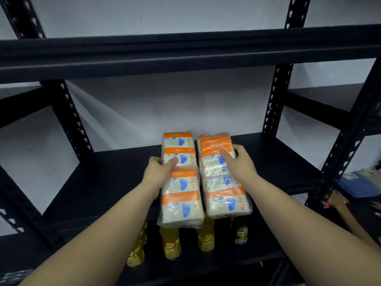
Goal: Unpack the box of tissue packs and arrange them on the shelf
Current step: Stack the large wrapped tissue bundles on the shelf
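Two long plastic-wrapped tissue packs, orange, white and blue, lie side by side on the black middle shelf (107,182), running from its front edge toward the back. My left hand (159,172) grips the left tissue pack (181,182) near its middle, thumb on top. On the far half of the right tissue pack (220,176) my right hand (239,164) holds from the right side, fingers over the top. The front ends of both packs stick out a little past the shelf's front edge. No box is in view.
Yellow bottles (171,244) and one green-labelled bottle (241,234) stand on the shelf below. A black upper shelf (185,52) spans overhead. Perforated uprights (274,96) frame the bay. Another person's hand (338,201) holds the right upright, near a blue object (362,182).
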Demonstrator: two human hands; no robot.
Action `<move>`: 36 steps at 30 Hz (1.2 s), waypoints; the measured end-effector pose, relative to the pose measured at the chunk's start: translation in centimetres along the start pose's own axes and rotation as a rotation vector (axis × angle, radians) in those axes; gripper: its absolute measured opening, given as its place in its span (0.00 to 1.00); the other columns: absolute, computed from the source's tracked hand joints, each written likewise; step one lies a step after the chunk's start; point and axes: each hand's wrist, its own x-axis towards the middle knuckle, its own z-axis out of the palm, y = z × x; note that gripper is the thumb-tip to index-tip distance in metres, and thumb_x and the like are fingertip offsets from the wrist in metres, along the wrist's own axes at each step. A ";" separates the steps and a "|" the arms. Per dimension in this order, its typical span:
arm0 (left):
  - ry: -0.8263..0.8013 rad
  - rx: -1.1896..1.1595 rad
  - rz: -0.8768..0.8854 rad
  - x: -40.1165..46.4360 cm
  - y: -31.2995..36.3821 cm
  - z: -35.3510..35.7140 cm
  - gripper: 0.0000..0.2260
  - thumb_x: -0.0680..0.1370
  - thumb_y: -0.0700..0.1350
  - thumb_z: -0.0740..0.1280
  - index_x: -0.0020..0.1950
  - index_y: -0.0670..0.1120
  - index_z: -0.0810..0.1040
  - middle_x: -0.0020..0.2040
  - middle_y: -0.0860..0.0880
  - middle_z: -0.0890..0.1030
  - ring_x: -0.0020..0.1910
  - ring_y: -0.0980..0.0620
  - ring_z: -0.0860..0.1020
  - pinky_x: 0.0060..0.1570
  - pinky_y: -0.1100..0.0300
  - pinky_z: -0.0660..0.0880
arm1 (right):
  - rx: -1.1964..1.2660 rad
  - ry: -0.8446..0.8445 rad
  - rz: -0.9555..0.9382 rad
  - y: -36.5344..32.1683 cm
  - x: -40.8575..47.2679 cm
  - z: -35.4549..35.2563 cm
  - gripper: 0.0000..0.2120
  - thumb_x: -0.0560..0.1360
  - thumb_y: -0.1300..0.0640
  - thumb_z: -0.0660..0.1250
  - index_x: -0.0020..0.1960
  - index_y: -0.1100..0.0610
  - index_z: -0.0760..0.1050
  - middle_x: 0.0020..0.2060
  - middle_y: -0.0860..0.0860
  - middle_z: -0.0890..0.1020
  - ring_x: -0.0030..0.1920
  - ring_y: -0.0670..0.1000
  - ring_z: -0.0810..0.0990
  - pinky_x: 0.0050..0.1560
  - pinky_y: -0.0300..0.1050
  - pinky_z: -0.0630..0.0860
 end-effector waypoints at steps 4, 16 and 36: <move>-0.024 0.096 -0.026 0.5 -0.2 0.4 0.26 0.77 0.54 0.74 0.68 0.49 0.66 0.52 0.48 0.84 0.42 0.49 0.87 0.44 0.46 0.85 | -0.056 -0.019 0.025 -0.5 0.5 0.6 0.22 0.81 0.41 0.67 0.70 0.49 0.68 0.51 0.46 0.83 0.47 0.50 0.86 0.50 0.53 0.84; -0.100 0.856 0.206 -0.5 -0.9 3.3 0.54 0.65 0.79 0.66 0.83 0.55 0.52 0.79 0.49 0.58 0.76 0.45 0.64 0.68 0.45 0.73 | -0.275 -0.241 -0.162 1.1 2.0 0.9 0.54 0.55 0.31 0.82 0.74 0.43 0.62 0.58 0.43 0.80 0.54 0.45 0.82 0.53 0.48 0.83; -0.118 1.080 0.360 2.0 1.6 6.1 0.39 0.76 0.68 0.66 0.81 0.53 0.60 0.83 0.44 0.55 0.81 0.40 0.54 0.78 0.36 0.46 | -0.810 -0.335 -0.160 0.5 4.5 -4.9 0.48 0.63 0.23 0.71 0.76 0.44 0.67 0.65 0.54 0.70 0.68 0.57 0.68 0.65 0.56 0.74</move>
